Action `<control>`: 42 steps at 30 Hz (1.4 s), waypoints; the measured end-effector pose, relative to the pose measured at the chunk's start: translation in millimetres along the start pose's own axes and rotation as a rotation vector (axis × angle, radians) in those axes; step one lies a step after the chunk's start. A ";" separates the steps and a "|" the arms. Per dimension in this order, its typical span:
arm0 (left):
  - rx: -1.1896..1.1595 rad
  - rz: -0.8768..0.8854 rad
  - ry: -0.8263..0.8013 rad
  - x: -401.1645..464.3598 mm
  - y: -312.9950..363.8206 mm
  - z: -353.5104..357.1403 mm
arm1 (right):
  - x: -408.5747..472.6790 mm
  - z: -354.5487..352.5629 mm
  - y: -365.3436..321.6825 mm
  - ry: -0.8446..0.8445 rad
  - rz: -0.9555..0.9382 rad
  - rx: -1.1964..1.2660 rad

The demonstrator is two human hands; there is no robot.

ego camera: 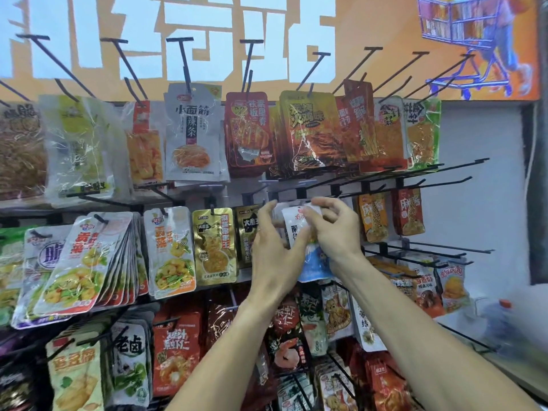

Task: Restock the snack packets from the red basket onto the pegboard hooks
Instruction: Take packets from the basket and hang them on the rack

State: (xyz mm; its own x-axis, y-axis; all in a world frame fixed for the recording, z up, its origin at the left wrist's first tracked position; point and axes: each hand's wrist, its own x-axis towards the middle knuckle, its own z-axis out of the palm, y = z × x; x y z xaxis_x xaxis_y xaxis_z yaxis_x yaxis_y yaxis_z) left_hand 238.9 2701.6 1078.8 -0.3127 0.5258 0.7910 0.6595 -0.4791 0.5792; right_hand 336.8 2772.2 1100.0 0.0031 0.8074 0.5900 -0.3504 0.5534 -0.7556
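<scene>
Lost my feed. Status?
Both hands, left hand and right hand, grip white-blue packet at hook. Not hung yet. Nothing blocking.

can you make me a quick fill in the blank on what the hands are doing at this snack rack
1. Both hands hold a white and ____ packet up at a hook.
2. The left hand sits just right of a ____ coloured packet.
3. Right of the right hand hang two packets with orange and ____ fronts.
4. The hooks above those two packets carry ____ packets.

Missing words: blue; gold; red; no
</scene>
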 end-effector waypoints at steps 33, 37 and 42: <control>0.638 0.026 -0.185 29.1 -43.3 2.3 | 39.6 24.9 44.9 0.165 -0.004 -0.591; 0.578 0.128 -0.096 -5.5 -29.5 -12.7 | -8.7 -9.9 32.2 0.121 -0.068 -0.568; 0.485 0.252 -0.066 -91.3 -7.8 -23.1 | -127.2 -73.7 20.2 -0.015 -0.088 -0.483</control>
State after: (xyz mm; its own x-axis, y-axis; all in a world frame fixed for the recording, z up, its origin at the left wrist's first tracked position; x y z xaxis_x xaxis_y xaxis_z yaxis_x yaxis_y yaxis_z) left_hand 246.5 2641.1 1006.7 -0.0707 0.4873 0.8704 0.9527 -0.2255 0.2037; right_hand 398.4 2695.7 988.7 -0.0018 0.7523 0.6588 0.1246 0.6539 -0.7463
